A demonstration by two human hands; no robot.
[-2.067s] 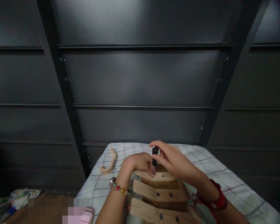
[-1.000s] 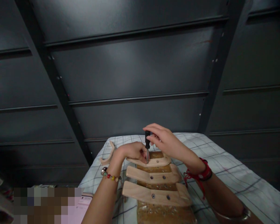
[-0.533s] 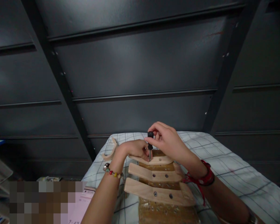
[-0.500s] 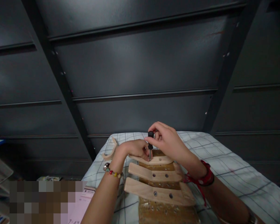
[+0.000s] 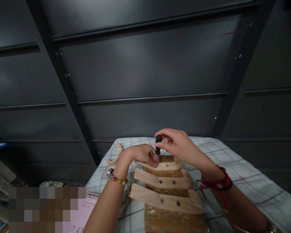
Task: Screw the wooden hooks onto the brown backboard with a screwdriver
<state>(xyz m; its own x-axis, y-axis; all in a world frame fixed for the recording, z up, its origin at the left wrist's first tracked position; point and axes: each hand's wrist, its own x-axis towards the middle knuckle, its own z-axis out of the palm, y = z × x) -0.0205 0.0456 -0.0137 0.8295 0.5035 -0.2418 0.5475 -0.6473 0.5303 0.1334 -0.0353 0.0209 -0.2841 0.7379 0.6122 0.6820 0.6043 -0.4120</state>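
Note:
A brown board lies on a checked cloth with three curved wooden slats across it. My right hand is closed round the black handle of a small screwdriver, held upright with its tip on the farthest slat. My left hand is curled at that slat's left end, fingers pressed by the screwdriver tip. The middle slat and the nearest slat each show two screw heads.
A loose curved wooden piece lies on the cloth left of my left hand. A pink sheet sits at the lower left beside a blurred patch. Papers lie on the floor at the far left. A dark panelled wall stands behind.
My hands and the screwdriver stay on the farthest slat. My right fingers have shifted a little on the handle. The view has drifted slightly.

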